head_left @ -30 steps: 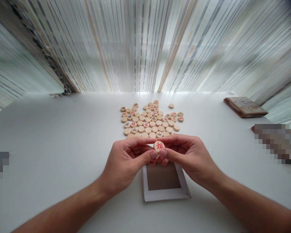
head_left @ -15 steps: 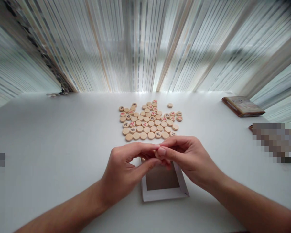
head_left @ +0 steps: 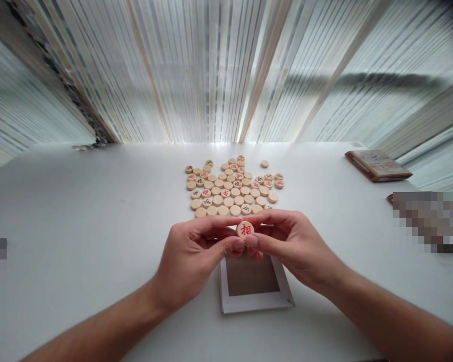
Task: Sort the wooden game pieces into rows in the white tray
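The left hand (head_left: 191, 256) and right hand (head_left: 300, 246) together pinch a red-marked disc (head_left: 244, 229) by its rim above a white-rimmed tray (head_left: 258, 303), where a slack grip could probably drop it, while other discs (head_left: 228, 201) spread across the tabletop (head_left: 98, 216) towards its far edge, before striped curtains (head_left: 181, 75).

The small round wooden disc (head_left: 245, 230) is pale tan, and from where I stand its face carries the character 相 in bold red strokes. That face is tipped up towards the person, the strokes roughly the right way up. It is held above the worktop (head_left: 98, 251), pinched around its edge by the left hand (head_left: 196, 256) and the right hand (head_left: 298, 246), with index fingers at the top, thumbs below.
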{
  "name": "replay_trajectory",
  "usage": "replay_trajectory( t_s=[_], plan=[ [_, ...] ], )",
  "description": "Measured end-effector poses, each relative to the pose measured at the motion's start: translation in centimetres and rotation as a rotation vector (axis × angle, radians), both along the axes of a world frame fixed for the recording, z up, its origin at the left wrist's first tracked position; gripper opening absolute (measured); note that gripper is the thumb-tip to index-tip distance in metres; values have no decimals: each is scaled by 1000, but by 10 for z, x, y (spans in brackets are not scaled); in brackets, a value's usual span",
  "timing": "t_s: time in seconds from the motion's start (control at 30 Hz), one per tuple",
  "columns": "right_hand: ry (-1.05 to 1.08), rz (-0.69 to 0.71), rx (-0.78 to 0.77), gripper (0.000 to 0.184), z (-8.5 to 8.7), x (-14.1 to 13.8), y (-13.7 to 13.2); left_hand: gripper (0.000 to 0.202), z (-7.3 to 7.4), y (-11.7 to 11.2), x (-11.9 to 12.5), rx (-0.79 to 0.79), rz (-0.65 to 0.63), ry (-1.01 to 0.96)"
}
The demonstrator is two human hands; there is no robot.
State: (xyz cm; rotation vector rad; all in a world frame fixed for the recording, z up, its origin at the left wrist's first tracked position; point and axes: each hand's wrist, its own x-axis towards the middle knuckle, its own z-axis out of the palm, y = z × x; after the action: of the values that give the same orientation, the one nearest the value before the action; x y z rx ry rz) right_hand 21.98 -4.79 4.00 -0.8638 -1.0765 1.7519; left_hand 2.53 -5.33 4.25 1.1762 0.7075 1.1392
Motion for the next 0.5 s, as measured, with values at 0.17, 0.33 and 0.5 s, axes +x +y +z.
replay_trajectory(
  t_s=[0.17,0.33,0.5],
  plan=[
    [-9,-41,-68,34,2,-2,0,29,-4,-1,0,96,44,100],
    [-40,-73,-51,32,0,-1,0,34,-6,-3,-1,251,38,210],
    [-58,-48,8,20,-1,1,-1,34,-4,-3,-1,248,-2,193]
  ],
)
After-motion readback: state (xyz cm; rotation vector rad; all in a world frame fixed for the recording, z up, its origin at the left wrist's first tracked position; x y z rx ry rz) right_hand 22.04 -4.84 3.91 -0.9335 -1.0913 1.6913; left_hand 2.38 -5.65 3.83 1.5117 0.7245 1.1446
